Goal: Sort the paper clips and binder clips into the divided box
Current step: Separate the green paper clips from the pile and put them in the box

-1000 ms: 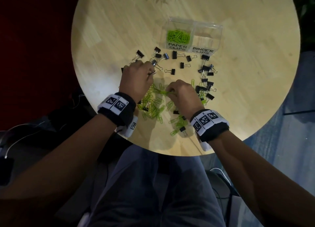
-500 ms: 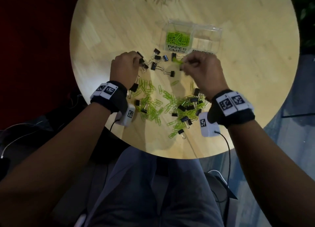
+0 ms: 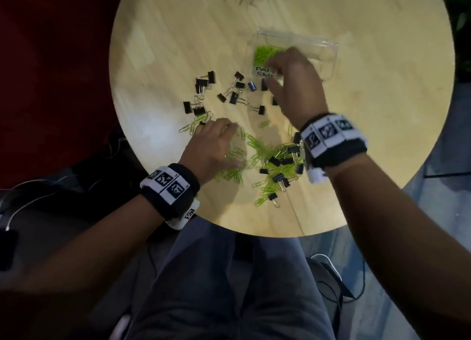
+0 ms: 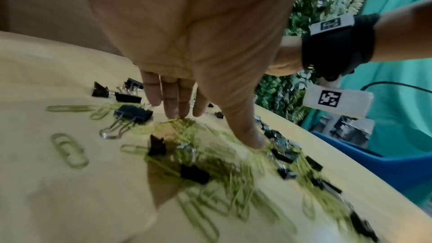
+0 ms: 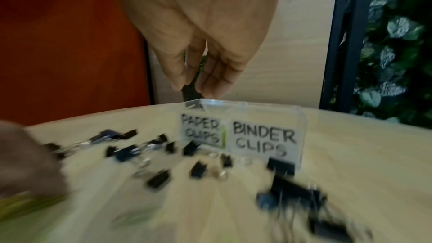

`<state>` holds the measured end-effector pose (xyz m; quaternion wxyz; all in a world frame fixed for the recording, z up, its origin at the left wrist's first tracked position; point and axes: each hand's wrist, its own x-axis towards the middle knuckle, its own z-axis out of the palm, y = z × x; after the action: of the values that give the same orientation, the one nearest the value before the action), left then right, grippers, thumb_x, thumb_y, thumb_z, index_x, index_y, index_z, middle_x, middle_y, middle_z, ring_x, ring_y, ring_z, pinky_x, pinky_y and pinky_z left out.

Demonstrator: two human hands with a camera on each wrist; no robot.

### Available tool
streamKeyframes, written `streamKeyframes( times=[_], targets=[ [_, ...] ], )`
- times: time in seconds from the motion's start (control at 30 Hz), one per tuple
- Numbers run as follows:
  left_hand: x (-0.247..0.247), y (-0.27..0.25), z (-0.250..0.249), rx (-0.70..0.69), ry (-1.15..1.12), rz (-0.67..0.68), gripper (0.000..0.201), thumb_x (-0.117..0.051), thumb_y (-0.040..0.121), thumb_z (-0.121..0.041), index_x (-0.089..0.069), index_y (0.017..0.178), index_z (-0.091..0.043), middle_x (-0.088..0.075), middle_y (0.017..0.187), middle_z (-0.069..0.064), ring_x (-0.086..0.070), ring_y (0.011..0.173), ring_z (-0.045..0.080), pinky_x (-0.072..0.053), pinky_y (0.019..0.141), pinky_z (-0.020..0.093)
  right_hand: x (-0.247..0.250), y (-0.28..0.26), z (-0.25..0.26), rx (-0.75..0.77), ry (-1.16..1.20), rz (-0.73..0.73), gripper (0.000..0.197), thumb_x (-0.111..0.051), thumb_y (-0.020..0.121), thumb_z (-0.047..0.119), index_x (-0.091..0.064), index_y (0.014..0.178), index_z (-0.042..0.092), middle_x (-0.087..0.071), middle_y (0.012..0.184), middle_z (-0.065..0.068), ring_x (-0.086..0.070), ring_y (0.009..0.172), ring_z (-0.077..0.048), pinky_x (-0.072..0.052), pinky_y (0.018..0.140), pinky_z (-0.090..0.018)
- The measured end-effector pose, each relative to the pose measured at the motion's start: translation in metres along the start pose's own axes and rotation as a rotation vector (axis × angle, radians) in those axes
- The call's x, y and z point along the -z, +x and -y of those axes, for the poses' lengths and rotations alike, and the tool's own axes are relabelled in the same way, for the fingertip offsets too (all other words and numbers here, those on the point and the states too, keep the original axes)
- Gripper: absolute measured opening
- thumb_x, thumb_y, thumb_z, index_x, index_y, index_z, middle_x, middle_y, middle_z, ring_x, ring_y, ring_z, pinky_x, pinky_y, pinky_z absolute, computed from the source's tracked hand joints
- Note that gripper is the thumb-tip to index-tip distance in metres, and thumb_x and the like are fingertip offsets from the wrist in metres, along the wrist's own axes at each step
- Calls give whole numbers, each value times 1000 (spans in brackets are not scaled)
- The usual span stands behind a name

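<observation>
A clear divided box (image 3: 328,59) labelled PAPER CLIPS and BINDER CLIPS (image 5: 261,136) stands at the table's far side; green paper clips (image 3: 263,54) lie in its left compartment. My right hand (image 3: 276,68) hovers over that compartment and pinches a small bunch of paper clips (image 5: 189,90) between thumb and fingers just above the rim. My left hand (image 3: 220,135) lies flat with straight fingers (image 4: 173,106) on the loose green paper clips (image 3: 257,148). Black binder clips (image 3: 237,94) are scattered between the hands and the box.
The round wooden table (image 3: 178,46) ends close to my lap. A mixed heap of paper and binder clips (image 3: 283,161) lies under my right wrist. More binder clips (image 3: 201,84) sit to the left. Cables hang left of the table.
My right hand lifted paper clips from the pile and carried them forward to the box. My left hand moved from the binder clips back down onto the green clips.
</observation>
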<state>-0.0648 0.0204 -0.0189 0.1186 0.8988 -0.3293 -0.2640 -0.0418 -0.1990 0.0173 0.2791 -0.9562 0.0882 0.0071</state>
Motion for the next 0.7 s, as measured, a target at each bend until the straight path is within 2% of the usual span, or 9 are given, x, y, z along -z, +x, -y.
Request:
streamKeyframes(
  times=[0.07,0.17,0.23,0.27,0.33,0.43,0.53,0.6,0.7],
  targets=[
    [-2,1,-2,-48,10,-41,70,-75,77,-32,-48,136,-7,-49,133,13,-46,118,32,-35,96,43,-16,-30,1,12,0,125,19,-64,91,19,-64,110,15,-61,108,-4,-60,93,-15,-51,79,-24],
    [-4,6,-3,-80,21,-89,52,-76,74,-13,-58,122,-6,-57,113,14,-55,101,33,-42,86,43,-38,-65,-1,-24,-108,358,47,-74,83,29,-57,124,13,-53,120,-8,-54,109,-24,-54,87,-38],
    [-5,11,-3,-87,-11,-130,35,-70,75,-5,-63,109,-6,-60,100,13,-58,89,33,-45,79,42,-47,-79,-2,-22,-186,422,62,-78,78,29,-51,130,10,-47,124,-10,-47,115,-27,-50,91,-40],
    [-5,12,-2,-90,-36,-144,27,-67,77,-2,-65,104,-5,-61,94,13,-59,84,33,-45,77,42,-51,-85,-1,-8,-207,427,63,-79,76,26,-51,130,8,-46,124,-10,-46,114,-28,-49,90,-41],
    [-4,15,-1,-102,-78,-160,17,-64,79,0,-66,95,-5,-61,86,14,-59,77,33,-46,73,42,-57,-91,-1,4,-209,400,52,-77,78,18,-54,123,7,-48,121,-11,-47,112,-29,-50,86,-42],
    [-2,19,3,-78,-167,-141,11,-64,81,-1,-67,91,-6,-63,83,13,-60,76,31,-50,70,41,-62,-91,-3,-4,-198,366,24,-68,83,8,-60,106,8,-55,108,-10,-54,103,-30,-52,76,-42],
    [0,22,6,14,-306,-126,10,-65,83,-3,-66,90,-10,-65,86,7,-61,77,22,-53,70,39,-63,-85,-5,-12,-147,369,14,-59,86,3,-63,99,8,-57,100,-11,-58,92,-32,-52,72,-41],
    [8,22,7,92,-441,-134,11,-66,84,-4,-68,91,-12,-66,86,2,-62,76,12,-55,71,32,-60,-82,-8,-24,-83,356,14,-57,87,5,-65,98,8,-59,99,-12,-59,88,-32,-51,73,-40],
    [36,22,-1,116,-623,-173,9,-68,85,-9,-71,94,-10,-70,86,-1,-62,74,0,-49,69,11,-51,-79,-12,-63,41,291,10,-61,85,5,-68,90,8,-64,93,-9,-60,80,-23,-51,71,-32]
  ],
)
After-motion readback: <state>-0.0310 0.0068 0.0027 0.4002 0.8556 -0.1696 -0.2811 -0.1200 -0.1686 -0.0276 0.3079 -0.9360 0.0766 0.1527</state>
